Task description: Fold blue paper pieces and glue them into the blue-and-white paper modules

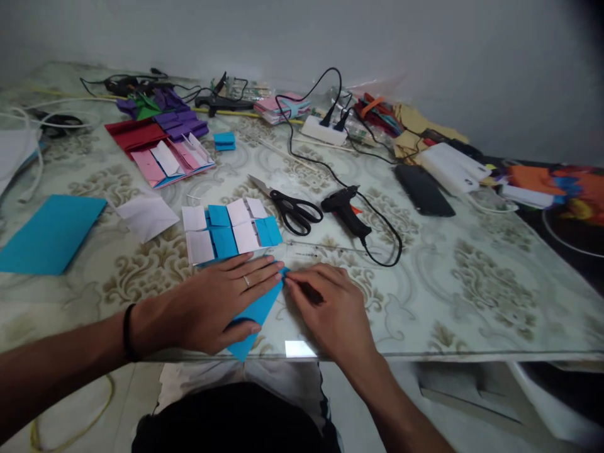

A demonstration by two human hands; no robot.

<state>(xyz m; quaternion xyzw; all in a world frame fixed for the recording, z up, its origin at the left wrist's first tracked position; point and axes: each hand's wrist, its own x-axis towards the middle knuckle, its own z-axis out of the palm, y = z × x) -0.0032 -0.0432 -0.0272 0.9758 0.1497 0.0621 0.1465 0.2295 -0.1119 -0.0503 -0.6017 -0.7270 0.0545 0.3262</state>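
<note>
Left hand [207, 305] is lying flat, slightly spread, on blue sheet [258, 313] at table's [410, 308] front edge; right hand [337, 305] is pinching the sheet's far corner; scissors [293, 207] and glue gun [348, 212] are lying beyond.

I see a single camera here, worn on the head, on the near-edge side of the counter [415, 308]. It faces forward and down, close over the left hand [205, 308] and right hand [340, 308], taking in black clothing [236, 418] below and the wall [236, 31] past the far edge.
</note>
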